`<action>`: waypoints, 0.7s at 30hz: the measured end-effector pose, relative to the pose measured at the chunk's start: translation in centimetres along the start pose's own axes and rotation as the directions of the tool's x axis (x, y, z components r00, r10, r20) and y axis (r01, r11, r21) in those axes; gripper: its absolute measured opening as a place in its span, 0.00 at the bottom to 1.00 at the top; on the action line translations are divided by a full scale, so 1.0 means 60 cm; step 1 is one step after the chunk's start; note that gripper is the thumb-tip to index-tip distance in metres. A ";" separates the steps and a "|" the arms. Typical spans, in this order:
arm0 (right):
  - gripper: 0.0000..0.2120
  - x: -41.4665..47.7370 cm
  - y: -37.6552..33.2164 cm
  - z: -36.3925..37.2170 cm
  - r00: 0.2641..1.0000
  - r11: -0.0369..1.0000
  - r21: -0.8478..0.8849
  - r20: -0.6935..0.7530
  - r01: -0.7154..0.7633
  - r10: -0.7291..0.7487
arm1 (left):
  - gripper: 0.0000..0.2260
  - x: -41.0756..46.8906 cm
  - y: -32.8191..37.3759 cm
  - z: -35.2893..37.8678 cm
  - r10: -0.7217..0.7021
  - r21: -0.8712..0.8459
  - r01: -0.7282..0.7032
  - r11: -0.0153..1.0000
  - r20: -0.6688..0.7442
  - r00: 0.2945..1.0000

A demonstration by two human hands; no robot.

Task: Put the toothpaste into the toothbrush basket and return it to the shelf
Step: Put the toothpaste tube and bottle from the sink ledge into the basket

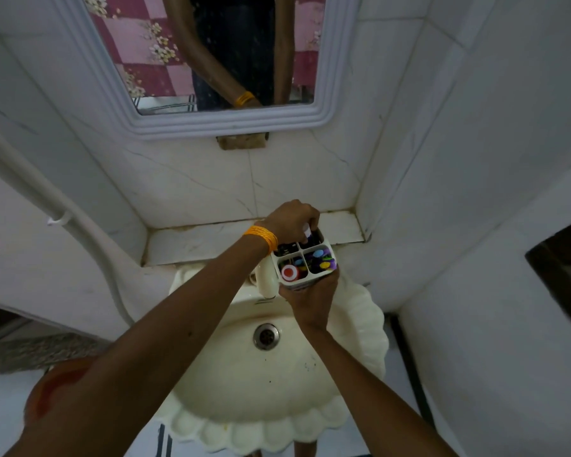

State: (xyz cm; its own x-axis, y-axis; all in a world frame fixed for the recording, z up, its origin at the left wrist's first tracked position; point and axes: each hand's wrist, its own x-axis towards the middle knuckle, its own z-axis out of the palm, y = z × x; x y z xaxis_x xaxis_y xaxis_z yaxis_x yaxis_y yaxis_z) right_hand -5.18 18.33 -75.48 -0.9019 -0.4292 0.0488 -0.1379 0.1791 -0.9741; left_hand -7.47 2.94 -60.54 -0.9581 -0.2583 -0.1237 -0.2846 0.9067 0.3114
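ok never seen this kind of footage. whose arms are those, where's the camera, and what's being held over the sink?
There is no machine here. A person wears one wide-angle camera on the head, looking down, so both arms are their own.

The right hand grips a white four-compartment toothbrush basket from below, above the cream sink. The left hand, with an orange band at its wrist, pinches something white at the far right compartment, probably the toothpaste, though too little shows to be sure.

One near compartment holds a red-and-white cap, the other colourful toothbrush ends. Behind is a tiled shelf; the mirror reflects the arms.
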 end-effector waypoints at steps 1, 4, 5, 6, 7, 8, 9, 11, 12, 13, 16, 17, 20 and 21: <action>0.58 0.000 0.000 0.000 1.000 1.000 -0.006 -0.003 -0.006 0.006 | 0.13 0.000 0.000 0.001 -0.004 -0.012 0.004 1.000 -0.007 1.000; 0.58 -0.001 -0.001 0.000 1.000 1.000 -0.017 -0.024 -0.007 0.006 | 0.13 -0.004 0.000 -0.007 -0.001 -0.105 -0.006 0.994 -0.071 0.997; 0.58 -0.002 -0.004 -0.001 0.999 1.000 -0.021 -0.030 -0.012 0.012 | 0.13 -0.008 -0.003 -0.014 -0.011 -0.137 -0.005 0.991 -0.114 0.993; 0.58 -0.001 -0.005 -0.002 0.999 1.000 -0.027 -0.034 -0.015 0.014 | 0.13 -0.012 -0.007 -0.021 -0.031 -0.160 0.004 0.987 -0.169 0.985; 0.58 -0.002 -0.005 -0.002 0.999 0.999 -0.027 -0.036 -0.023 0.022 | 0.13 -0.017 -0.014 -0.028 -0.066 -0.172 0.028 0.985 -0.219 0.973; 0.58 -0.003 -0.006 -0.002 0.999 0.999 -0.024 -0.039 -0.026 0.025 | 0.14 -0.023 -0.023 -0.032 -0.111 -0.171 0.069 0.983 -0.253 0.961; 0.58 -0.003 -0.010 -0.003 0.999 0.999 -0.025 -0.041 -0.028 0.027 | 0.15 -0.030 -0.032 -0.034 -0.159 -0.159 0.119 0.980 -0.268 0.950; 0.57 -0.002 -0.016 -0.005 0.999 0.999 -0.034 -0.042 -0.036 0.034 | 0.18 -0.051 -0.048 -0.031 -0.235 -0.144 0.201 0.969 -0.284 0.930; 0.57 0.000 -0.018 -0.006 0.998 0.998 -0.034 -0.038 -0.043 0.042 | 0.19 -0.064 -0.055 -0.029 -0.263 -0.154 0.225 0.962 -0.306 0.915; 0.57 0.003 -0.023 -0.007 0.998 0.998 -0.041 -0.030 -0.048 0.047 | 0.19 -0.078 -0.061 -0.028 -0.284 -0.172 0.238 0.956 -0.337 0.898; 0.60 0.013 -0.038 -0.013 0.999 0.994 -0.101 -0.017 -0.048 0.046 | 0.18 -0.116 -0.075 -0.029 -0.299 -0.216 0.225 0.950 -0.429 0.852; 0.60 0.016 -0.045 -0.018 0.999 0.994 -0.103 -0.022 -0.045 0.043 | 0.18 -0.128 -0.078 -0.033 -0.304 -0.224 0.224 0.949 -0.444 0.843; 0.56 0.017 -0.100 -0.038 0.998 0.998 -0.061 -0.060 -0.015 0.011 | 0.18 -0.160 -0.089 -0.060 -0.316 -0.227 0.230 0.946 -0.496 0.809; 0.55 0.020 -0.119 -0.047 0.997 0.999 -0.046 -0.079 0.012 -0.016 | 0.18 -0.170 -0.090 -0.071 -0.314 -0.225 0.228 0.947 -0.509 0.801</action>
State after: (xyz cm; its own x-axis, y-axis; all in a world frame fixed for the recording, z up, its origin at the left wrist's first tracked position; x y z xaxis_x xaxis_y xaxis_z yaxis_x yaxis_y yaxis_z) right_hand -6.43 19.02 -67.86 -0.9291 -0.3607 0.0817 -0.1679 0.2145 -0.9622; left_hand 3.72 -0.75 -56.94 -0.6946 -0.6616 0.2825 -0.4954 0.7246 0.4790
